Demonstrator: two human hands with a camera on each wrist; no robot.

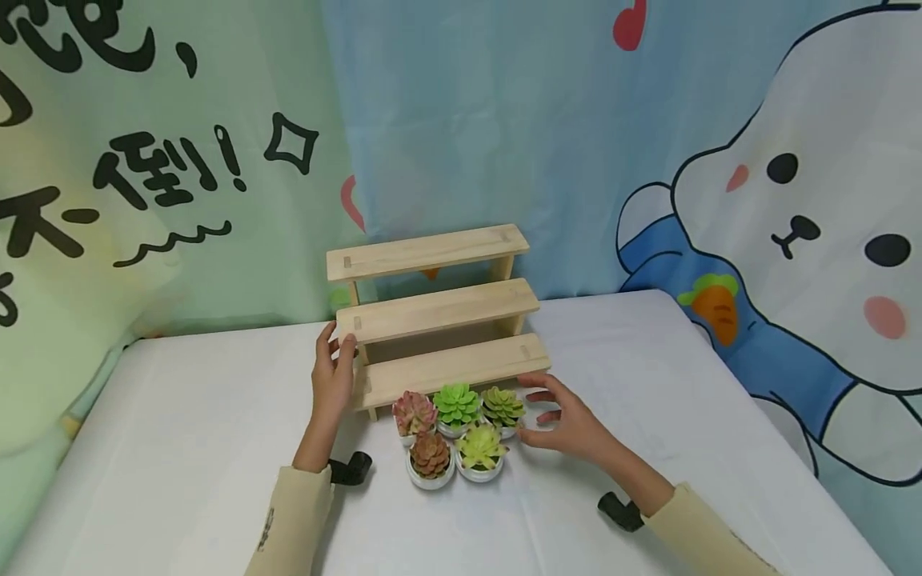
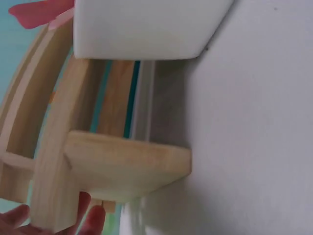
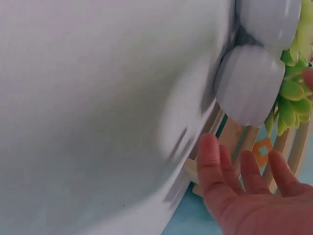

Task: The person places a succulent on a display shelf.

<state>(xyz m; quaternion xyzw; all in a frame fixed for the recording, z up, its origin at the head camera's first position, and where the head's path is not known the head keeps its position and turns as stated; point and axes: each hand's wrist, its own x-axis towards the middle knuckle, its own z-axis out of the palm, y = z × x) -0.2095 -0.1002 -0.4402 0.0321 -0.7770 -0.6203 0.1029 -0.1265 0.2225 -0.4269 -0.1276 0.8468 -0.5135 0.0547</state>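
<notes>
A three-step wooden shelf (image 1: 435,312) stands at the back of the white table (image 1: 180,448). My left hand (image 1: 338,348) grips its left side; in the left wrist view my fingertips (image 2: 93,218) curl round the wooden upright (image 2: 54,186). In front of the lowest step sit several small succulents in white pots: pink (image 1: 414,413), bright green (image 1: 456,404), olive (image 1: 502,406), red-brown (image 1: 430,454) and yellow-green (image 1: 480,447). My right hand (image 1: 540,408) hovers open with spread fingers beside the olive one, holding nothing. The right wrist view shows that hand (image 3: 244,196) just below a white pot (image 3: 249,83).
A hanging cloth backdrop with a cartoon rabbit (image 1: 792,200) and black lettering (image 1: 144,168) closes off the back and sides. The table's right edge (image 1: 756,400) runs diagonally close to the rabbit cloth. Bare white tabletop lies left and right of the pots.
</notes>
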